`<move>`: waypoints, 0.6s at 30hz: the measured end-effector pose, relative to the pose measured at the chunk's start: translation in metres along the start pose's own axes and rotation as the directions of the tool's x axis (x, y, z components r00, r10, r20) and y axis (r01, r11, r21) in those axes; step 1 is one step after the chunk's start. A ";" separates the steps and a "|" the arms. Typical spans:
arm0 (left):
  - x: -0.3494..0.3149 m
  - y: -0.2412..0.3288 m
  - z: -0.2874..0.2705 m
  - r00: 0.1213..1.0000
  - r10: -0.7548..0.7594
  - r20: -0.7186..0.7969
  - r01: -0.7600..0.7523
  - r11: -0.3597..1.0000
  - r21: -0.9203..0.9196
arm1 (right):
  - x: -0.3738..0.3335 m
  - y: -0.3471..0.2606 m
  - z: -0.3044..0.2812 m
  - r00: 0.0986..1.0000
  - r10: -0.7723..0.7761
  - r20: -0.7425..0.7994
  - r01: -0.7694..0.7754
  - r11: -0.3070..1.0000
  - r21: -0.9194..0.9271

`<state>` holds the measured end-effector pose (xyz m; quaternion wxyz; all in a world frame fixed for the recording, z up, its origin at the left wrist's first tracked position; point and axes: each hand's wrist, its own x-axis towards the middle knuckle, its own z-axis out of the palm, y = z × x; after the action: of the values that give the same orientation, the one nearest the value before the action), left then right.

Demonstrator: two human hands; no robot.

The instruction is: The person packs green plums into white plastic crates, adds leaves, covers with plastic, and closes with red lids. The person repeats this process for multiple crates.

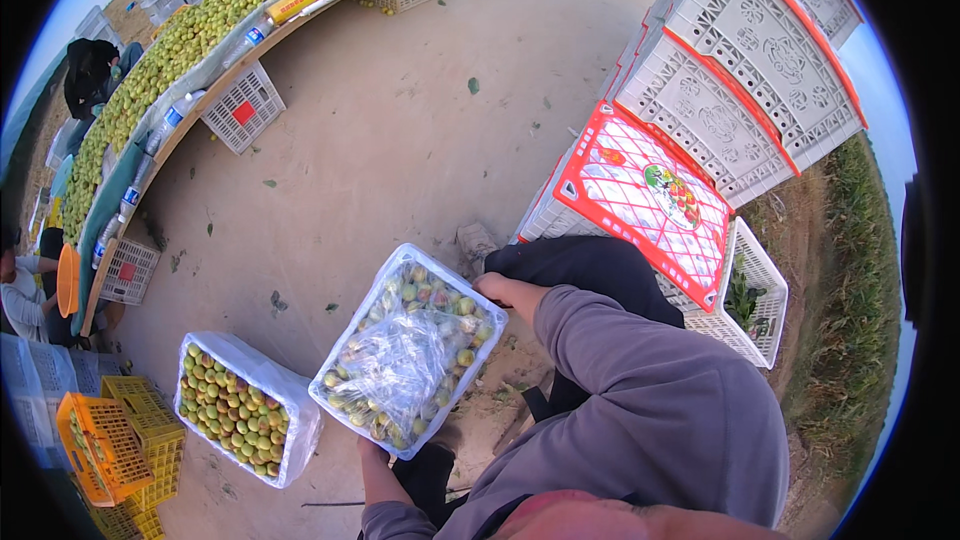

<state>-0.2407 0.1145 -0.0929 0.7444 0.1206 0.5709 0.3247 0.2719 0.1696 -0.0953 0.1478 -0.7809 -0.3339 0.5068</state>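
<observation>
A white crate (pixel 468 378) lined with clear plastic sits tilted in front of me, full of round green and reddish fruit (pixel 462 307). Crumpled clear film (pixel 395 360) covers the middle of the fruit. My right hand (pixel 492 287) grips the crate's right edge. At the near edge is my left hand (pixel 372 450), its fingers hidden by the crate, apparently holding it from that side. Just to the left, a second plastic-lined crate (pixel 303 420) stands on the ground, heaped with the same kind of fruit and uncovered.
Stacked grey crates (pixel 715 105) rise at the right; a red-rimmed covered crate (pixel 650 190) and a white basket with leaves (pixel 775 310) stand nearby. A long sorting table (pixel 160 90) heaped with fruit curves along the left, with people beside it. Yellow crates (pixel 150 420) and an orange one (pixel 100 450) are lower left.
</observation>
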 end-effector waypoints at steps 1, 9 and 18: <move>0.001 -0.001 -0.011 0.999 0.019 -0.045 -0.017 0.999 0.046 | 0.003 -0.004 -0.003 0.994 -0.104 0.028 0.107 0.980 -0.166; -0.060 0.044 -0.035 0.981 -0.116 0.157 0.163 0.931 -0.328 | -0.038 -0.034 -0.035 0.989 0.032 0.147 -0.130 0.676 0.726; -0.014 0.161 0.039 0.890 0.452 -0.059 -0.436 0.882 0.179 | 0.000 -0.179 -0.041 0.960 -0.271 0.067 0.165 0.744 0.647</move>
<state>-0.2622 0.2356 0.0184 0.6087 0.2917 0.5885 0.4450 0.2416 0.3058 0.0247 0.4344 -0.5978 -0.2426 0.6286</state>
